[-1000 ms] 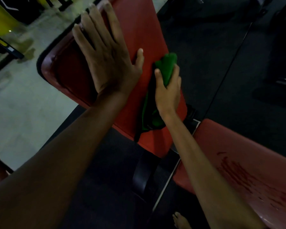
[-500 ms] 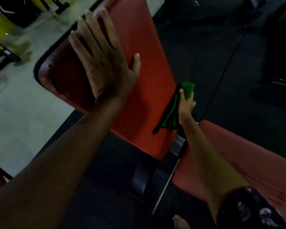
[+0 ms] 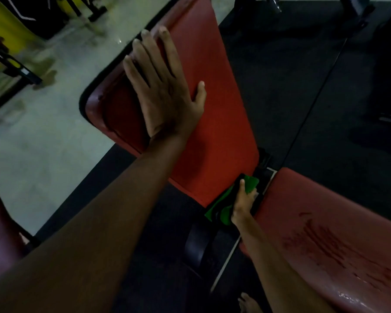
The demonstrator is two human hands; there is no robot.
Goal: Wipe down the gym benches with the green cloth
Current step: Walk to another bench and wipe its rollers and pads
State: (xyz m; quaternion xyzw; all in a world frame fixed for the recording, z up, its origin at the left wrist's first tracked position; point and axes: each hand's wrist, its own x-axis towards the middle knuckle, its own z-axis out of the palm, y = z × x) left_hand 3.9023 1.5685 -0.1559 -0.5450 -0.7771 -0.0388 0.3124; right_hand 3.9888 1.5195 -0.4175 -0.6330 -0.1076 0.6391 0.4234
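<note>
Item: my left hand, fingers straight and spread, palm flat on the upper part of the red back pad of the bench, bracing it.

Item: the back pad itself, tilted, its lower corner just above the dark frame.

Item: green cloth, bunched at that lower corner, part hanging below the pad edge.

Item: my right hand, fingers curled round the cloth, thumb along its top, pressing it to the pad's bottom edge.

Item: red seat pad, right of the gap, showing streaks and a wet sheen.

Handling note, as I judge it: keep the brace firm, fold the cloth flat under the palm, run it fully round the corner seam, then cross to the seat.
</note>
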